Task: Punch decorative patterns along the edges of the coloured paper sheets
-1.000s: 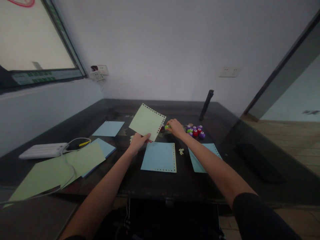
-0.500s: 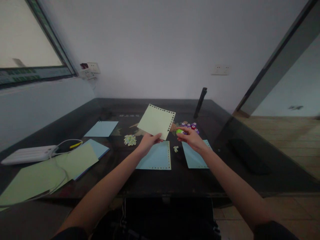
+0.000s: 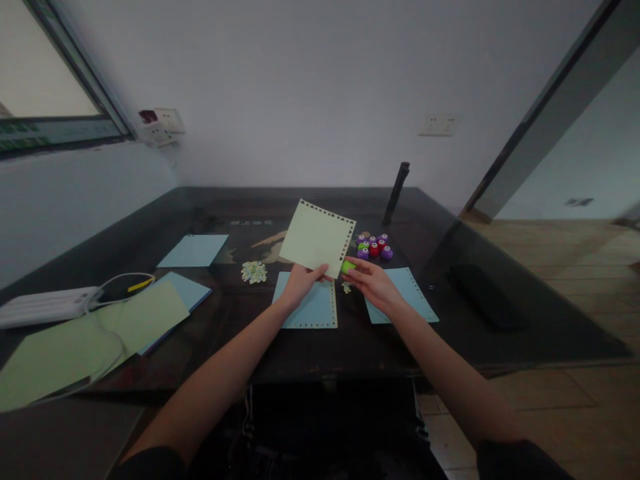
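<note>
My left hand (image 3: 303,285) pinches the lower edge of a pale green sheet of paper (image 3: 316,239), raised and tilted above the table. Small cut-out holes run along its top and right edges. My right hand (image 3: 374,283) is closed around a small green craft punch (image 3: 348,267), which meets the sheet's right edge near the lower corner. Under my left hand lies a light blue sheet (image 3: 314,312) with holes along its edges. Beneath my right forearm is another blue punched sheet (image 3: 417,300). Little paper cut-outs (image 3: 347,288) lie between these two sheets.
Several purple, red and green punches (image 3: 374,248) cluster behind my right hand. A pile of paper cut-outs (image 3: 254,272) lies left. Farther left are a blue sheet (image 3: 196,251), green sheets (image 3: 150,313) and a white power bank (image 3: 47,307) with a cable. A black upright object (image 3: 397,193) stands behind.
My right hand has brought the green punch leftward from near the other punches to the sheet's right edge. My left hand still holds the sheet. The view has shifted slightly.
</note>
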{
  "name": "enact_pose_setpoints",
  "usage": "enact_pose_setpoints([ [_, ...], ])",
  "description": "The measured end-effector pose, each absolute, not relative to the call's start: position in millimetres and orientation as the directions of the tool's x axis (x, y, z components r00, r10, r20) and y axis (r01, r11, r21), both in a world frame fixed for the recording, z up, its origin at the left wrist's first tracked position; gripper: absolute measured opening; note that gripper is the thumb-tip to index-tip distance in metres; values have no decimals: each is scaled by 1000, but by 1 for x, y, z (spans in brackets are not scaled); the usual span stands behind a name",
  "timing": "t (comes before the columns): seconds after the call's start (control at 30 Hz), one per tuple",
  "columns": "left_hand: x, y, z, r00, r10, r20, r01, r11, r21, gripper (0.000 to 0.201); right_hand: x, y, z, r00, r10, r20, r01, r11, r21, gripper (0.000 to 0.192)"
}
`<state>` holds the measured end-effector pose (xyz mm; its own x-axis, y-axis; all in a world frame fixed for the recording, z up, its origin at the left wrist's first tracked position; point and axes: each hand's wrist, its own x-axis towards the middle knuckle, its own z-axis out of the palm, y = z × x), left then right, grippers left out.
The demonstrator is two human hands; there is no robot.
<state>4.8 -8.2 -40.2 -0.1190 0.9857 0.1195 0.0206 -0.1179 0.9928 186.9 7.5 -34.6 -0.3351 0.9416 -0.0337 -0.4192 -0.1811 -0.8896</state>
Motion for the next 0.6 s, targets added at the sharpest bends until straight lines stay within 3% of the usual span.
enact_pose_setpoints([
  [0.23, 11, -16, -28, -105, 988, 109, 164, -91, 982, 10, 190, 6, -35, -290, 955, -63, -341, -165, -926, 30],
  [0.6, 14, -19, -26, -50, 992, 115, 235, -100, 967, 5, 187, 2, -33, -264, 962, -68, -267, -141, -953, 38],
])
